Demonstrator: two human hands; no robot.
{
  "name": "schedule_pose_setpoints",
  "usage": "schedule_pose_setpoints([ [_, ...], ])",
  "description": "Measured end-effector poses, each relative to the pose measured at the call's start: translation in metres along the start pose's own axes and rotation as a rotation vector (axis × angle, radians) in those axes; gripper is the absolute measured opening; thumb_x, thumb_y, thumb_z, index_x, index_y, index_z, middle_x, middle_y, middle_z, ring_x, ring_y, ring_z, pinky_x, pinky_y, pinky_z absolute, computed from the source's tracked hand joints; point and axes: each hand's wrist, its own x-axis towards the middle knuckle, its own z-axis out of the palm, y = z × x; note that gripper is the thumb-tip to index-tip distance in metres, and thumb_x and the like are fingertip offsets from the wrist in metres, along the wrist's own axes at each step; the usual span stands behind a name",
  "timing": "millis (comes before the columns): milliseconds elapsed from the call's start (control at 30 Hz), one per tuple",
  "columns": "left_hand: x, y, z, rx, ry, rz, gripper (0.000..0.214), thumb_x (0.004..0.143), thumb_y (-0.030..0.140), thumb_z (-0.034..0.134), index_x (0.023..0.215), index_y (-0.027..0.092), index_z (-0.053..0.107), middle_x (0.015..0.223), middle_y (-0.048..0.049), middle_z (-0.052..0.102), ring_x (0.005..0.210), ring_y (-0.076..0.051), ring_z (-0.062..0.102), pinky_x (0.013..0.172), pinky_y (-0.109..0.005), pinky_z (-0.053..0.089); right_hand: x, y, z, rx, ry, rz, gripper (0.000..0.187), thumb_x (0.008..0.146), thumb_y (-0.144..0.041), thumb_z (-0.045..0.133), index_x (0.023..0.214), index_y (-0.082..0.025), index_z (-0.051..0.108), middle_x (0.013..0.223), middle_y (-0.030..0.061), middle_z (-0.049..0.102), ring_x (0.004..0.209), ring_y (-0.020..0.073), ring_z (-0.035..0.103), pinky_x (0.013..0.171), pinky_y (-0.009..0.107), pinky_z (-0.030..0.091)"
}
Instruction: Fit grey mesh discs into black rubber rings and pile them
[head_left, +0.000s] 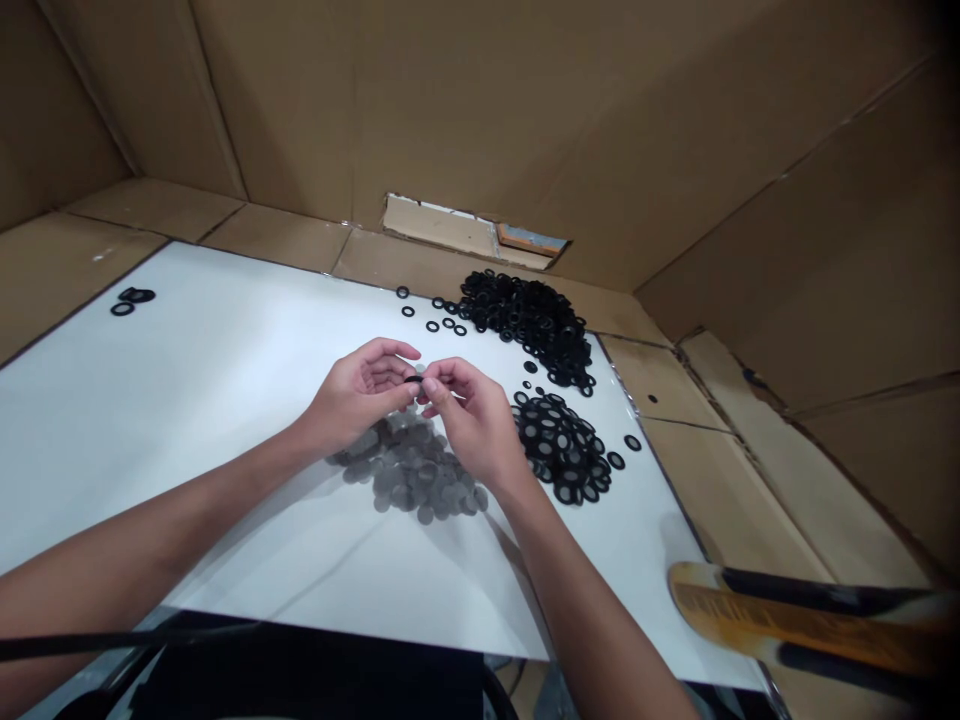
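Observation:
Both hands meet above the middle of a white sheet (187, 400). My left hand (358, 395) and my right hand (469, 415) pinch a small black rubber ring (413, 380) between their fingertips, with a grey disc seemingly at it. Under the hands lies a heap of grey mesh discs (412, 470). To the right of my right hand sits a pile of black rings with grey discs fitted in them (566, 450). Farther back is a larger pile of plain black rings (529, 320).
Brown cardboard walls (600, 120) enclose the sheet on all sides. Two or three loose black rings (131, 300) lie at the sheet's far left. An orange and black object (787, 620) rests at the near right. A black cable (112, 640) crosses the near edge.

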Motion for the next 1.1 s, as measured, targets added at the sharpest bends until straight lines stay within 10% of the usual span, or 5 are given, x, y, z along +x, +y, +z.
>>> schedule_pose_setpoints([
  [433,-0.002,0.003,0.002,-0.075,0.051,0.049,0.028,0.078,0.022,0.076,0.099,0.017,0.059,0.089,-0.0005,0.065,0.074,-0.01,0.063,0.068,-0.023,0.055,-0.009,-0.003,0.008,-0.254,0.08,-0.062,0.018,0.098,-0.034,0.048,0.088,-0.021,0.056,0.08,0.0014,0.063,0.073,0.0161,0.062,0.068,0.028,0.049],
  [667,-0.003,0.01,0.005,-0.046,0.126,0.049,0.024,0.078,0.024,0.075,0.094,0.018,0.059,0.084,0.0006,0.063,0.07,-0.011,0.062,0.067,-0.025,0.055,-0.005,-0.004,0.009,0.058,0.125,0.03,0.017,0.09,-0.036,0.063,0.092,-0.019,0.065,0.082,0.0032,0.072,0.077,0.0175,0.07,0.078,0.031,0.056],
  [1100,-0.001,0.005,-0.004,0.001,-0.106,-0.002,0.02,0.084,0.024,0.071,0.098,0.017,0.06,0.085,-0.002,0.067,0.073,-0.013,0.065,0.069,-0.026,0.054,0.001,-0.009,-0.004,0.048,-0.065,0.185,0.011,0.082,-0.028,0.066,0.083,-0.018,0.064,0.072,0.0008,0.071,0.069,0.0149,0.068,0.07,0.027,0.055],
])
